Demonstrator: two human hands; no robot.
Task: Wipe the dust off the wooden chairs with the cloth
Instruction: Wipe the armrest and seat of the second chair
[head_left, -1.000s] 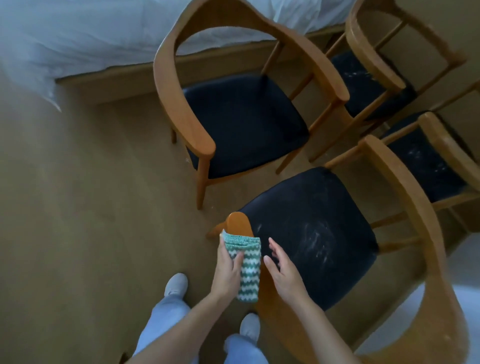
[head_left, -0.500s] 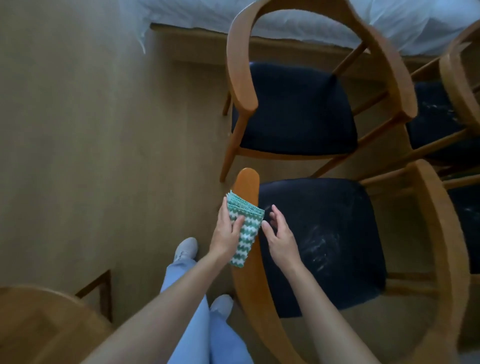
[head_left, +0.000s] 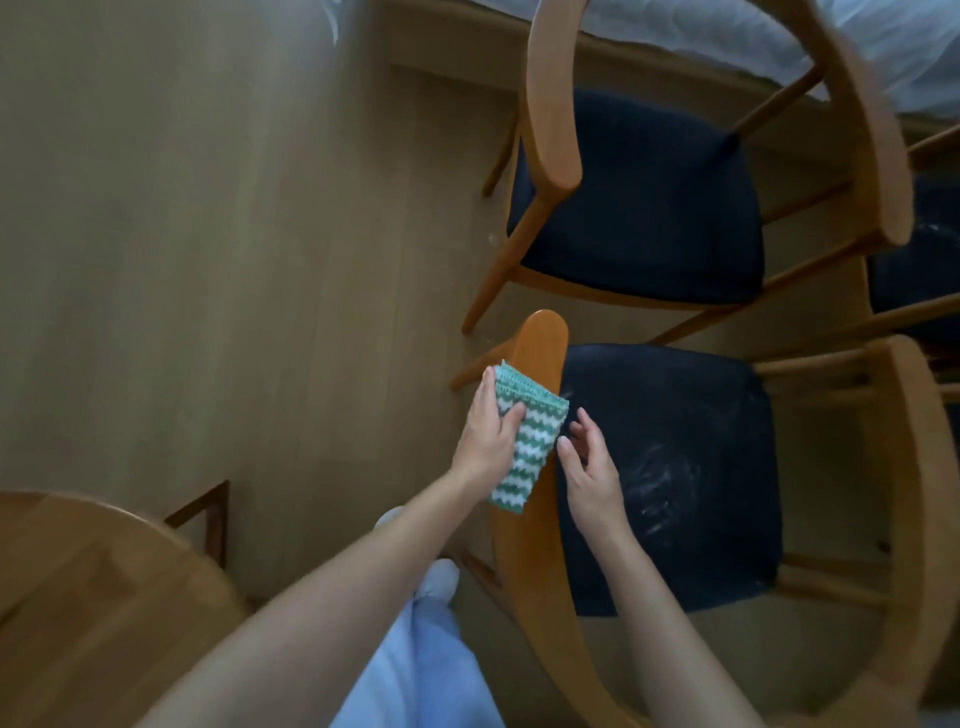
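A folded green-and-white zigzag cloth (head_left: 522, 441) lies over the left armrest of the nearest wooden chair (head_left: 540, 343). My left hand (head_left: 488, 431) holds the cloth against that armrest, thumb on top of it. My right hand (head_left: 589, 467) hovers just right of the cloth above the dark seat (head_left: 670, 467), fingers loosely bent and holding nothing. White dust streaks mark that seat. A second wooden chair (head_left: 550, 104) with a dark seat stands behind the first one.
More chairs (head_left: 914, 249) crowd the right edge. A round wooden table (head_left: 93, 613) fills the lower left corner. White bedding (head_left: 893, 47) on a low wooden frame runs along the top. Bare wood floor (head_left: 234, 260) spreads to the left. My legs and shoes are below.
The view has swung left and closer, bringing the table into sight. My left hand and the cloth stay on the armrest; my right hand has curled slightly beside the cloth.
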